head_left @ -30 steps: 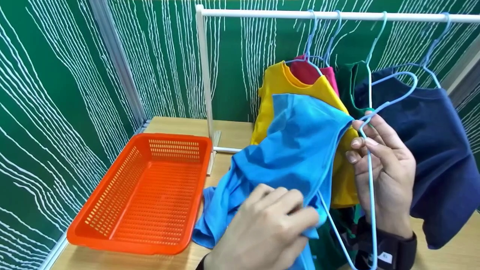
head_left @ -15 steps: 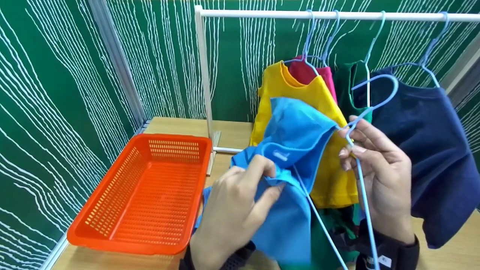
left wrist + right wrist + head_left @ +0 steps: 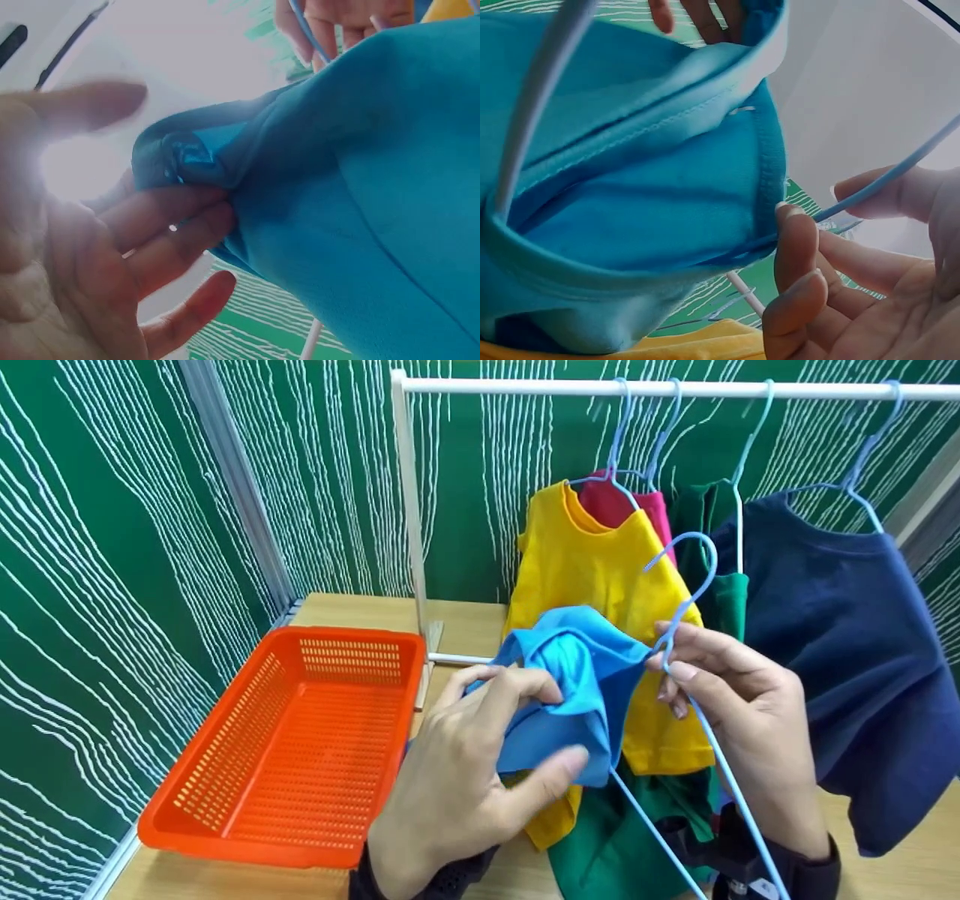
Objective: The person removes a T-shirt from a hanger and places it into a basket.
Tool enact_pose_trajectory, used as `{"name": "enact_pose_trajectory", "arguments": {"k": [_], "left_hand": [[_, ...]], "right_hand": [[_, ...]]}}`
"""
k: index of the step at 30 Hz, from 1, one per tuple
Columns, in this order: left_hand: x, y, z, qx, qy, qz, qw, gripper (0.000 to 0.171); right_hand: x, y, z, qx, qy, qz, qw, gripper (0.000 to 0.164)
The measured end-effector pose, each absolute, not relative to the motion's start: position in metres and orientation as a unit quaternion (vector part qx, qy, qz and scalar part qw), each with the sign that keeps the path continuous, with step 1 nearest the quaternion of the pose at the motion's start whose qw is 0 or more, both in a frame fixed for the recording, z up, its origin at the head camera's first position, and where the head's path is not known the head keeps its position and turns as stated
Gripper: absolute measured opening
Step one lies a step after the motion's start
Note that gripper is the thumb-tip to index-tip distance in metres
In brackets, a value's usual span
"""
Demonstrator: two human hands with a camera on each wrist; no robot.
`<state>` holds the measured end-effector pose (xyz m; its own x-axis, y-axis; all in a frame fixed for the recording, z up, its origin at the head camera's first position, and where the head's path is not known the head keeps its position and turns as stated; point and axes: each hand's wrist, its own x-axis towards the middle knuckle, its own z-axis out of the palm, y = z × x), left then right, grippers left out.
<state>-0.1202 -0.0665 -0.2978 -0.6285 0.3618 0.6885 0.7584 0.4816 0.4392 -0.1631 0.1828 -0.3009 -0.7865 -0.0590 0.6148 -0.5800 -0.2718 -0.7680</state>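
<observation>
Right hand [image 3: 742,701]: thumb and fingers pinch the blue hanger [image 3: 713,566] just below its hook, with no gap left around the wire.
Left hand [image 3: 469,769]: not closed around anything – the thumb stands apart from the cloth, and other fingers touch the bunched blue shirt [image 3: 551,735].
Blue shirt: it is between the two hands, in front of the yellow shirt [image 3: 637,585]; one side of the hanger goes inside its opening, the other side is outside.
Slipping risk: the cloth, I think, could slide off the left fingers, because the thumb does not press it.
Twisting risk: the right hand holds only the narrow neck, so a strong pull on the cloth may turn the hanger and draw its inner shoulder out.
Catching risk: the free hook is in front of the yellow shirt; if it swings, it might catch that fabric.
White rail [image 3: 510,387]: it carries the yellow shirt, a red shirt [image 3: 658,514], a green garment [image 3: 726,600] and a navy shirt [image 3: 847,622].
Orange basket [image 3: 255,853]: it stands on the wooden table [image 3: 360,607], apart from both hands.
</observation>
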Motion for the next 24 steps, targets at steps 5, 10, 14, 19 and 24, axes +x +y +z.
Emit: {"name": "enact_pose_trajectory", "arguments": {"k": [5, 10, 14, 19, 24], "left_hand": [[-0.122, -0.068, -0.296, -0.354, -0.821, -0.370, 0.250, 0.046], [-0.130, -0.072, -0.296, -0.347, -0.827, -0.363, 0.252, 0.045], [-0.144, -0.074, -0.299, -0.326, -0.840, -0.350, 0.255, 0.047], [-0.165, -0.078, -0.309, -0.288, -0.868, -0.338, 0.222, 0.056], [-0.184, -0.083, -0.323, -0.226, -0.910, -0.310, 0.157, 0.074]], "right_hand": [[-0.163, 0.183, -0.301, 0.245, -0.604, 0.737, 0.179, 0.026], [-0.162, 0.183, -0.301, 0.235, -0.622, 0.727, 0.171, 0.026], [-0.163, 0.182, -0.301, 0.236, -0.628, 0.720, 0.175, 0.026], [-0.164, 0.181, -0.302, 0.255, -0.615, 0.722, 0.186, 0.024], [-0.165, 0.183, -0.303, 0.272, -0.589, 0.737, 0.190, 0.023]]}}
